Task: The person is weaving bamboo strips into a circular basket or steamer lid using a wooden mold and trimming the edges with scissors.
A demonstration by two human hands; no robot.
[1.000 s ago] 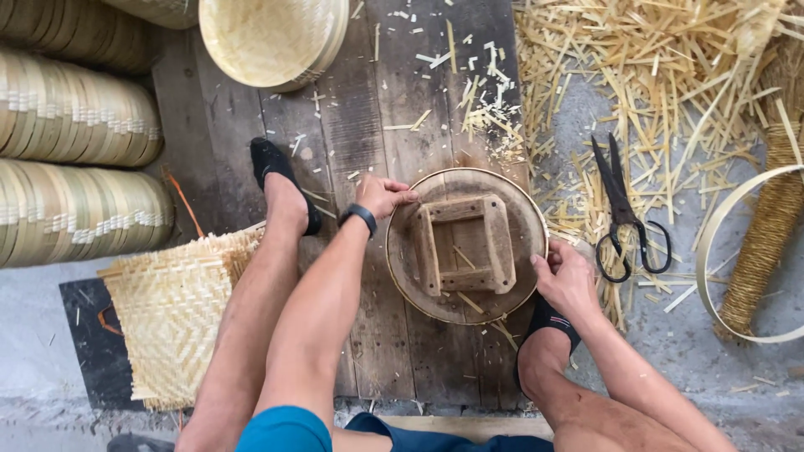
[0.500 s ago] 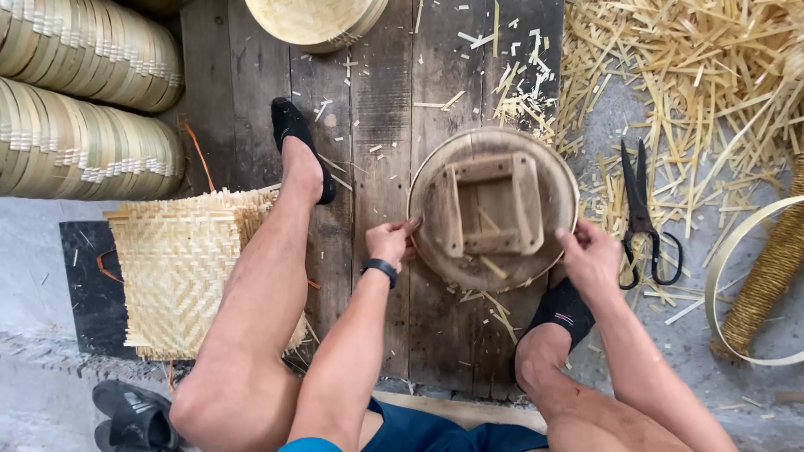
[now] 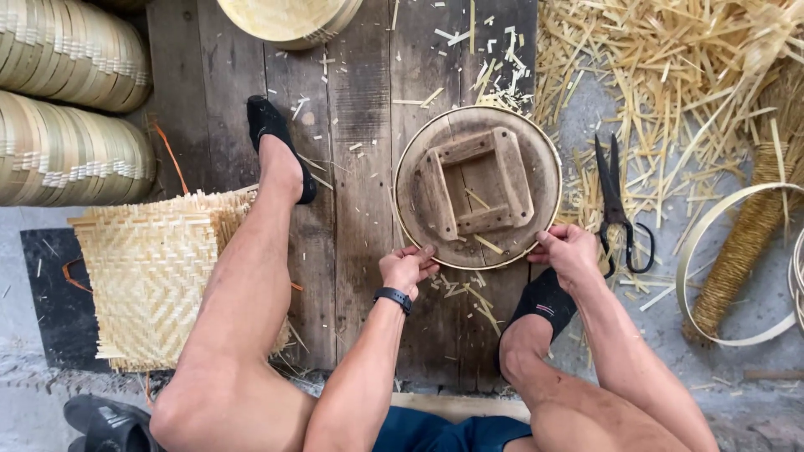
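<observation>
Weathered wooden planks (image 3: 360,167) make up the floor, littered with bamboo chips, and a heap of bamboo strips (image 3: 670,75) spreads over the grey ground to the right. Black scissors (image 3: 618,209) lie just beside the round wooden mould (image 3: 477,188), blades pointing away from the person. A loose bamboo hoop (image 3: 729,268) rests further right, against a rope-wrapped bundle (image 3: 745,243). On the left sit stacked woven trays (image 3: 67,109) and a square woven mat (image 3: 155,280), partly under the person's leg. Another round tray (image 3: 289,18) lies at the top edge.

The mould lies flat on the planks between the person's feet, its square wooden frame facing up and turned slightly askew. The left hand (image 3: 406,269) pinches its near rim with curled fingers; the right hand (image 3: 569,251) grips the rim at the near right.
</observation>
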